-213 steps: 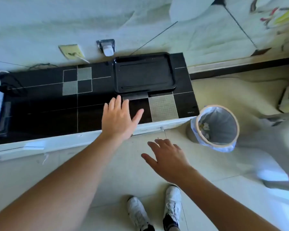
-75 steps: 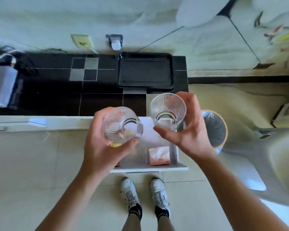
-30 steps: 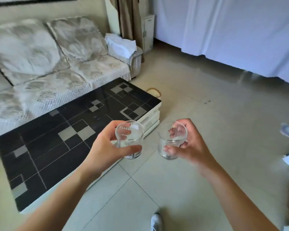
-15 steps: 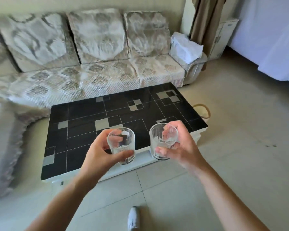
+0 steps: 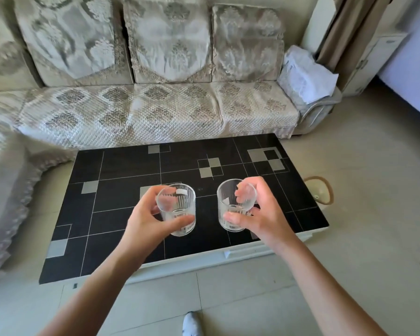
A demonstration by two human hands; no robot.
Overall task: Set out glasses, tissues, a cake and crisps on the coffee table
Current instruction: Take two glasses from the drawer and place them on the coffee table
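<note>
I hold two clear ribbed glasses upright over the black tiled coffee table (image 5: 121, 170). My left hand (image 5: 147, 221) grips the left glass (image 5: 180, 209), thumb in front and fingers behind. My right hand (image 5: 260, 214) grips the right glass (image 5: 230, 209) the same way, fingers curled over its far rim. Both glasses are empty and hover over the table's near middle; whether their bases touch the top I cannot tell. No tissues, cake or crisps are in view.
A grey patterned sofa (image 5: 155, 105) runs behind the table and along the left side. A folded white cloth (image 5: 306, 73) lies on its right armrest. A round woven basket (image 5: 319, 190) sits on the floor by the table's right end. My shoe (image 5: 190, 323) stands on the tiled floor.
I have stepped closer to the coffee table, and both glasses have moved from in front of its near edge to over its top. My grip on each is unchanged.
</note>
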